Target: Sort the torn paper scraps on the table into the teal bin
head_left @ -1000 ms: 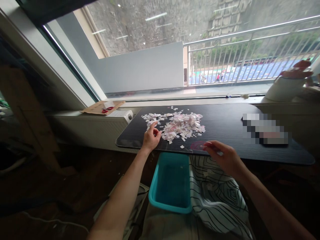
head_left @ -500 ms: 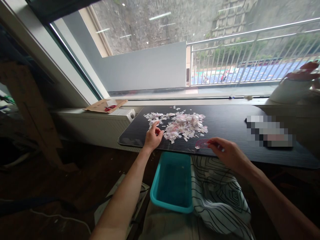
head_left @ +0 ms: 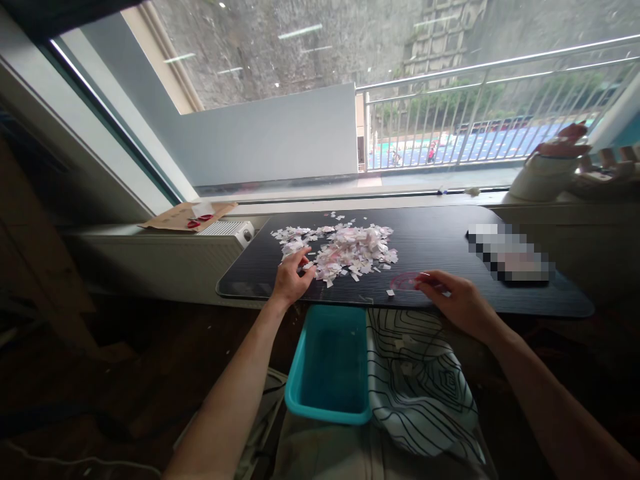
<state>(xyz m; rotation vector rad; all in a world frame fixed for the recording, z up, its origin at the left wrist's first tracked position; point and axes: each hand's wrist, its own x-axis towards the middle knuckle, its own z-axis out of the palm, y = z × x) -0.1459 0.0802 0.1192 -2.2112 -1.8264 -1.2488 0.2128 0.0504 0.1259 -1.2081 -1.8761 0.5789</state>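
Note:
A spread heap of small white and pinkish paper scraps (head_left: 353, 250) lies on the dark tabletop (head_left: 435, 233). My left hand (head_left: 294, 277) is at the heap's near left edge, its fingers bent and apart, with the thumb close to the scraps. Between the fingertips of my right hand (head_left: 453, 293) is a pink see-through protractor (head_left: 404, 281), held low over the table to the right of the heap. One loose scrap (head_left: 391, 293) lies just below the protractor. Beneath the table edge, a teal plastic basin (head_left: 327, 373) rests by my lap.
A white cloth with black lines (head_left: 425, 393) lies over my lap beside the basin, a few scraps on it. Red-handled scissors (head_left: 200, 221) sit on cardboard (head_left: 173, 222) at the left. A blurred-out dark object (head_left: 510, 257) occupies the table's right. A window sill (head_left: 300, 203) runs behind.
The view has shifted, so the table appears further left. My left hand has lowered slightly against the heap. The loose scrap now lies apart from the protractor, which stays in my right hand.

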